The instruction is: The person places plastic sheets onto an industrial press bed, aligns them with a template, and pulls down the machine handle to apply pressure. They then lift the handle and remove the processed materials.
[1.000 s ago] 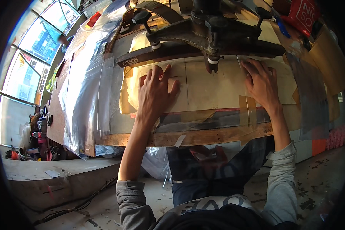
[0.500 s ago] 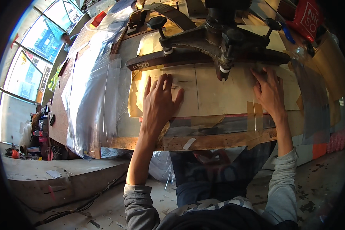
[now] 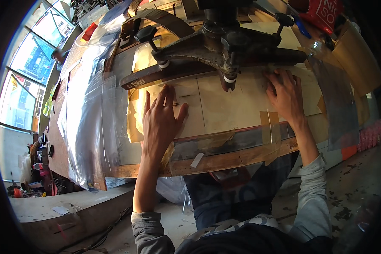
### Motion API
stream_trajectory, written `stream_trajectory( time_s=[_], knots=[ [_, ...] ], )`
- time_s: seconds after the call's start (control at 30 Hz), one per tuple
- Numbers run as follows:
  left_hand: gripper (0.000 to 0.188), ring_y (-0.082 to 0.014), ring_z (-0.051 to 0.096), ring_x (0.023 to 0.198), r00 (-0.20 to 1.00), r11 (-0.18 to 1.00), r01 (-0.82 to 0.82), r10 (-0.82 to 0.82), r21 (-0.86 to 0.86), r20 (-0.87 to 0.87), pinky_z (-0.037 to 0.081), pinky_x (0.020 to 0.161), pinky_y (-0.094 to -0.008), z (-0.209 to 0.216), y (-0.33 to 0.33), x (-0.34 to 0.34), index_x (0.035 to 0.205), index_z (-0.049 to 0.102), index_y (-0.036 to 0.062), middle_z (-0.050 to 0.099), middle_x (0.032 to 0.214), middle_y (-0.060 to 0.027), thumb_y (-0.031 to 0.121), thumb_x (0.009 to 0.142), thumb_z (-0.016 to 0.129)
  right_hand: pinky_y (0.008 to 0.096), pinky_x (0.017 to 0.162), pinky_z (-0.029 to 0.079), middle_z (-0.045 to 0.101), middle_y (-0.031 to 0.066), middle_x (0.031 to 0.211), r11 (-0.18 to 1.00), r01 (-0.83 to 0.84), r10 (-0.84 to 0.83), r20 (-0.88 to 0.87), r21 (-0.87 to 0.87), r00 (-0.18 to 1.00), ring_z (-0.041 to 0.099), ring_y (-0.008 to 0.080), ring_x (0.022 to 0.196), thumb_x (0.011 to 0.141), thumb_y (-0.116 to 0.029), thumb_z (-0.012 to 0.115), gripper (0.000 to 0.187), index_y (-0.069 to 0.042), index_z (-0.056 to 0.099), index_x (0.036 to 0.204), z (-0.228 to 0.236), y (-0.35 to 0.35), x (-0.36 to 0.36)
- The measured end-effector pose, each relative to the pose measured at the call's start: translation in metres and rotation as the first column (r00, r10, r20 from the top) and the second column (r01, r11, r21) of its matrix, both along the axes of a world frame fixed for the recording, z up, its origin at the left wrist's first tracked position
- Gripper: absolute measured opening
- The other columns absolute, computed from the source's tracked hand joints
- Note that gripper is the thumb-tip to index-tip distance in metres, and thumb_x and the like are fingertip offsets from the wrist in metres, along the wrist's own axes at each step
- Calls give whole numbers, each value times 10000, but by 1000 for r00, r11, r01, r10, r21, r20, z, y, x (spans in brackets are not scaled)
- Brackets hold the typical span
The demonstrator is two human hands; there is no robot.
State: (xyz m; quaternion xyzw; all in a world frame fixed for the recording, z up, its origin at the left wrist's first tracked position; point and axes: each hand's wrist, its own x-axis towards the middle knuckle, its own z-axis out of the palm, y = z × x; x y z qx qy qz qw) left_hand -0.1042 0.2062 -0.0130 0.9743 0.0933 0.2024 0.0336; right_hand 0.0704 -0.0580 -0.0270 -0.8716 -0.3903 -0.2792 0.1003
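Observation:
A pale yellow flat sheet (image 3: 224, 106) lies on the worktable, with a thin dark line across it. My left hand (image 3: 161, 120) rests flat on its left part, fingers stretched forward and thumb out, just short of the dark metal bar (image 3: 262, 58) of a press. On the right part lies my right hand (image 3: 285, 95), its fingers slightly bent and their tips close to the same bar. Neither hand holds anything that I can see. The black cast press head (image 3: 213, 46), with knobs on its arms, stands over the sheet between my hands.
Brown tape (image 3: 269, 131) crosses the near side towards the wooden table edge (image 3: 237, 158). Clear plastic sheets (image 3: 86, 114) lie at the left, and another clear sheet (image 3: 336, 106) hangs at the right. A red bag (image 3: 324, 15) sits at the far right. Another person (image 3: 59, 55) is near the windows.
The view has turned, so the table and press sit further left and tilted. Both hands stay on the sheet; the right hand's fingers look a little closer together.

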Motion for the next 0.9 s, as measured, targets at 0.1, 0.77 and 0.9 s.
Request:
stream_trajectory(
  time_s=[0.1, 0.77, 0.9],
  knots=[
    [465, -276, 545, 1124, 995, 995, 96, -96, -7, -6, 290, 1078, -439, 3, 1, -2, 1193, 559, 28, 529, 1264, -154, 298, 821, 628, 396, 846, 400, 593, 53, 1001, 999, -26, 25, 24, 40, 999, 558, 205, 938, 792, -149, 620, 233, -63, 655, 1006, 0, -3, 1],
    [472, -413, 459, 1196, 981, 961, 151, -176, -232, -88, 427, 965, -442, 11, -15, -3, 1216, 524, 44, 450, 1311, -241, 230, 798, 643, 389, 923, 384, 556, 76, 1202, 998, -55, 57, -75, 21, 996, 542, 221, 1055, 824, -135, 601, 387, -42, 549, 1196, 0, -8, -10],
    [465, -417, 466, 1187, 980, 960, 165, -185, -225, -72, 414, 980, -449, 11, -14, -4, 1205, 526, 27, 453, 1304, -248, 225, 801, 642, 384, 916, 396, 555, 84, 1203, 995, -94, 90, -141, -20, 986, 548, 236, 1048, 828, -103, 585, 372, -27, 563, 1192, -3, -8, -7]
  ],
)
